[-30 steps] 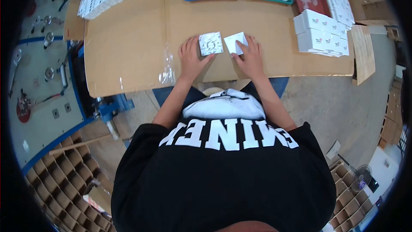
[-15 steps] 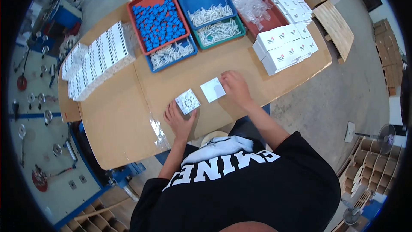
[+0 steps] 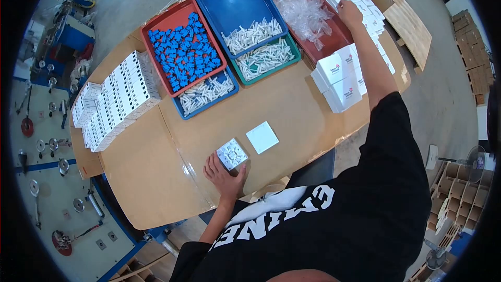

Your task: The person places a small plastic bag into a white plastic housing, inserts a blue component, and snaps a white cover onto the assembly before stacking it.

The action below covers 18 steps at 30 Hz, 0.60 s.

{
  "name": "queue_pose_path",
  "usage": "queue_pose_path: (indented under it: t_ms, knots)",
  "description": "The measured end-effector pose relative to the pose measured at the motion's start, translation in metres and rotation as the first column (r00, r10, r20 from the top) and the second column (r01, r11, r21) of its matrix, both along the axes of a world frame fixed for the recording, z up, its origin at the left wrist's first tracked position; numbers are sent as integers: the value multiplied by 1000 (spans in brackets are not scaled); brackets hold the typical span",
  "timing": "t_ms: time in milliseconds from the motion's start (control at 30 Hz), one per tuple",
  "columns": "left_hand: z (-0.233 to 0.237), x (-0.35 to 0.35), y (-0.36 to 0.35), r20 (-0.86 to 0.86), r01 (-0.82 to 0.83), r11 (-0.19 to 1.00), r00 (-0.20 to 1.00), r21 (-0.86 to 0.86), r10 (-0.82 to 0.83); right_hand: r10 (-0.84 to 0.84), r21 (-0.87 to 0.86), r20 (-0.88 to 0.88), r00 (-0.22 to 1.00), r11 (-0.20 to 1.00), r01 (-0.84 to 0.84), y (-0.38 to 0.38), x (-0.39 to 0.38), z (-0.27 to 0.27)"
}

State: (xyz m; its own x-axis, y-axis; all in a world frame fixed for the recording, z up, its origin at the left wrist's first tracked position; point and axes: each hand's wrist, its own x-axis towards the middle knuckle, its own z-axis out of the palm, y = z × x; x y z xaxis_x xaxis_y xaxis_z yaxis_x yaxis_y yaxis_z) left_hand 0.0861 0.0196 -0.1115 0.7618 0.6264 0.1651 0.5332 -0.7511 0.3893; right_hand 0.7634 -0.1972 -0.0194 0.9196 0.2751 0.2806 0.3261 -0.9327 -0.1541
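Thumb and fingers of my left hand lie along two sides of a white square block on the cardboard-covered table. Its upper face has a grey raised pattern, too small to make out. Just to its right a thin white square plate lies flat, with no hand on it. My right hand is stretched out to the far right, over the edge of the red tray and beside the stacked white boxes. Its fingers are curled, and whatever they hold is hidden.
Clear plastic bags fill part of the red tray. Blue pieces lie in another red tray; white plugs lie in blue and green trays. White boxes with printed logos stand at right, stacked white blocks at left.
My right hand has left the white plate and reached forward and right to the boxes beyond the red tray. My left hand stays at the block. The view has shifted a little.
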Motion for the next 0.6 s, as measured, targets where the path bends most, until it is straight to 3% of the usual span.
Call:
queue_pose_path:
  t_ms: [133, 267, 333, 467, 533, 567, 600]
  knots:
    - [-5, 1, 2, -6, 4, 1000, 1000, 0, -4, -59, -101, -168, 984, 994, 42, -6, 35, -51]
    - [-9, 0, 1, -44, -8, 1000, 999, 2, 8, -58, -35, -165, 985, 998, 53, 2, 39, -65]
    - [-8, 0, 2, -47, -7, 1000, 999, 16, 8, -136, -35, -264, 955, 991, 131, 2, 44, -66]
    - [-7, 0, 0, -47, 11, 1000, 999, 10, -10, -116, -2, -118, 986, 993, 116, -9, 47, -66]
    - [-7, 0, 0, -34, 12, 1000, 999, 11, -12, -16, 199, -129, 992, 979, 42, -10, 41, -44]
    - [-6, -1, 0, -24, 14, 1000, 1000, 1, -14, -16, 199, -120, 993, 979, 40, -11, 35, -31]
    - [-6, -2, 1, -12, 14, 1000, 1000, -8, -14, 166, 455, -226, 960, 889, -47, -13, 20, -18]
